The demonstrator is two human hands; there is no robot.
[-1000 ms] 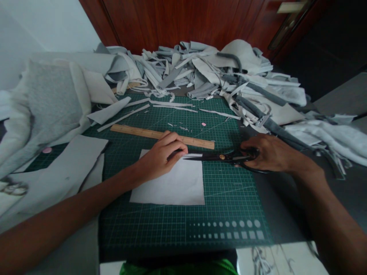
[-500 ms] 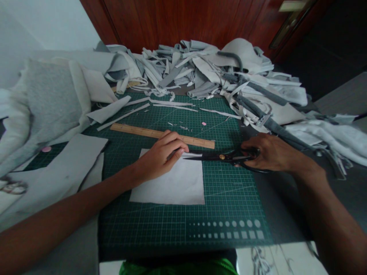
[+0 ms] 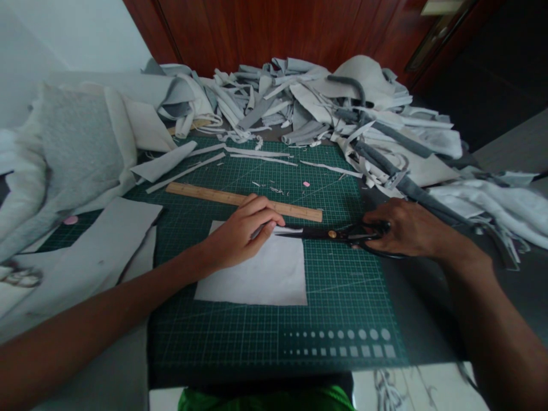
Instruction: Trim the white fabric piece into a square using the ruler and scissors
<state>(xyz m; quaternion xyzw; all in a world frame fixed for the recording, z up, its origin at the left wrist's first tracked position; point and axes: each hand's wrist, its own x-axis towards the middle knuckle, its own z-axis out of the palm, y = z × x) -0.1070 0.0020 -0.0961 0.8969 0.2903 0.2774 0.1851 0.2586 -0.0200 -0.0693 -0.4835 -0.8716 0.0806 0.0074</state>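
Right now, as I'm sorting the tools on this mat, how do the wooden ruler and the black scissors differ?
The wooden ruler is pale wood and a plain flat strip; the black scissors are dark metal with a brass pivot. The wooden ruler looks longer than the black scissors. No hand holds the wooden ruler, while the right hand grips the black scissors by their handles. Both are long and narrow and lie over the green cutting mat.
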